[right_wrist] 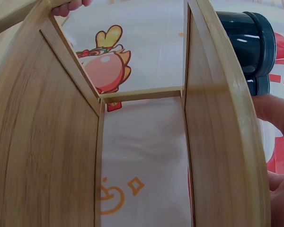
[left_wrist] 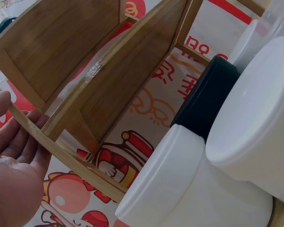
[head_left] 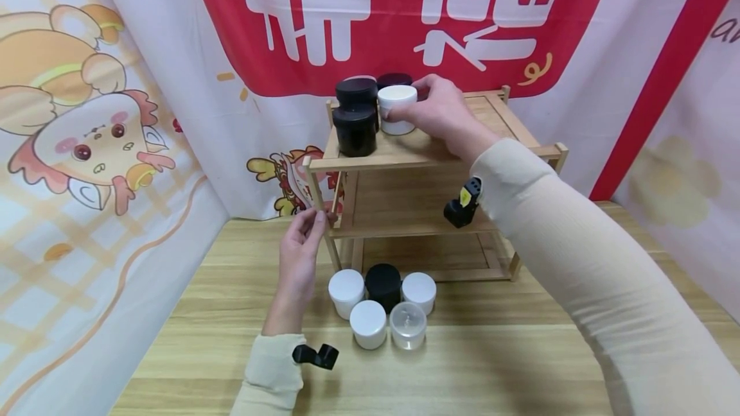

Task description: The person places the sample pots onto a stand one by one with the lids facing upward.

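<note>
Head view: the right hand [head_left: 444, 111] has a white lidded jar [head_left: 396, 95] at the left part of the wooden rack's top shelf [head_left: 457, 142]. Its grip is closed to the jar's width, the thumb across the near side; the other fingertips are mostly hidden. The jar looks upright, just beside the front black jar [head_left: 355, 135], with another black jar [head_left: 356, 91] behind that one and a third, the rear black jar [head_left: 396, 79], partly masked by the white lid. Whether its base bears fully on the shelf, I cannot tell.

The left hand [head_left: 299, 246] has its grip drawn in around the rack's front left upright [head_left: 315, 192], thumb on one side and fingers on the other, as the left wrist view shows.

The step in hand seems to be seating the jar on that shelf. To do it well, hold the jar level and bring the base down flat before loosening, so the rim does not nudge its neighbours. Spread thumb and fingers evenly, then draw back toward the open right part of the shelf, away from the black jars. The left hand should brace the upright without pulling, since the rack looks light. The wrist camera [head_left: 462, 203] near the front edge deserves clearance, and the lower forearm should pass well above the cluster of five jars [head_left: 368, 321] on the tabletop [head_left: 491, 358].
</note>
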Available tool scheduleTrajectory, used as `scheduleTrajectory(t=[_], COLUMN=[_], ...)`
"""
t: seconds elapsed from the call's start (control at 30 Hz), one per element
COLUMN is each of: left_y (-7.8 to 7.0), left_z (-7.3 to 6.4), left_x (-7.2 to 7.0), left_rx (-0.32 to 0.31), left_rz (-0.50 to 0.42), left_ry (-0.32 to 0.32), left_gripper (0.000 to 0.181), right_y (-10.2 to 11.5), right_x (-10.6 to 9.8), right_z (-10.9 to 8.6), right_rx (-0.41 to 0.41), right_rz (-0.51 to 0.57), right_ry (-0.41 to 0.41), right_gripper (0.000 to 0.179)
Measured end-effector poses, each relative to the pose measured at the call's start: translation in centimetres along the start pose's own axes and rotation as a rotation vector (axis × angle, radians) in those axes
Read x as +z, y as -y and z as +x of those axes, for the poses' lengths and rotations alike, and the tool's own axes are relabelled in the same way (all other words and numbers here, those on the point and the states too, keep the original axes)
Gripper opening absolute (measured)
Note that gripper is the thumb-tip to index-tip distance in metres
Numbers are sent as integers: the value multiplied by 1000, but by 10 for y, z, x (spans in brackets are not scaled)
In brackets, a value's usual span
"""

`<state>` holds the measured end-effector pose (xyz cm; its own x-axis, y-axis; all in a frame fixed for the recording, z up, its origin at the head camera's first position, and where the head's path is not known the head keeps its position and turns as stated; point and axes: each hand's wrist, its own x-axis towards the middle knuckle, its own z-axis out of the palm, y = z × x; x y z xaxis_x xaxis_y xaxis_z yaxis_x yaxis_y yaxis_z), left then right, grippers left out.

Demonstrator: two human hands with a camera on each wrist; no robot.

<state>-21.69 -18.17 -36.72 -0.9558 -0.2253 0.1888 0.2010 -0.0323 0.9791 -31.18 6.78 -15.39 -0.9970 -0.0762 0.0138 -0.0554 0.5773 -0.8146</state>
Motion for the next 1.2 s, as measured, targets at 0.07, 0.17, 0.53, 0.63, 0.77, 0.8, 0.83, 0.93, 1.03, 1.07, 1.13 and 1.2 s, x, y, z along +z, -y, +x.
scheduleTrajectory(t=[0.07,0.17,0.53,0.63,0.77,0.8,0.83,0.93,1.03,1.07,1.13,1.2], left_y=[0,0,1,2,3,3,3,2,2,1,1,0], left_z=[0,0,2,3,3,3,3,2,1,1,1,0], left_x=[0,0,0,-1,-1,-1,-1,-2,-2,-2,-1,-1], left_rx=[3,10,8,2,6,7,7,4,-6,-8,-10,-8], left_rz=[-5,-16,-19,-20,-21,-20,-18,-16,-9,-10,-9,-10], left_ry=[5,8,11,9,7,7,6,5,2,2,6,10], left_gripper=[37,36,34,34,35,35,36,36,38,39,41,41], right_y=[-2,-6,-31,-41,-55,-58,-60,-68,-76,-79,-84,-89], right_x=[-2,-8,-42,-49,-56,-57,-59,-63,-67,-69,-71,-73], right_z=[-2,-7,-34,-43,-56,-59,-62,-71,-79,-82,-88,-94], right_rx=[-10,-21,-64,-82,-101,-109,-117,-140,-167,-173,-185,-199], right_rz=[-5,-10,57,89,158,171,181,203,220,226,251,265], right_ry=[-8,-9,5,-4,-3,-2,-3,-2,1,5,7,7], right_gripper=[86,87,89,88,84,82,81,77,74,73,70,68])
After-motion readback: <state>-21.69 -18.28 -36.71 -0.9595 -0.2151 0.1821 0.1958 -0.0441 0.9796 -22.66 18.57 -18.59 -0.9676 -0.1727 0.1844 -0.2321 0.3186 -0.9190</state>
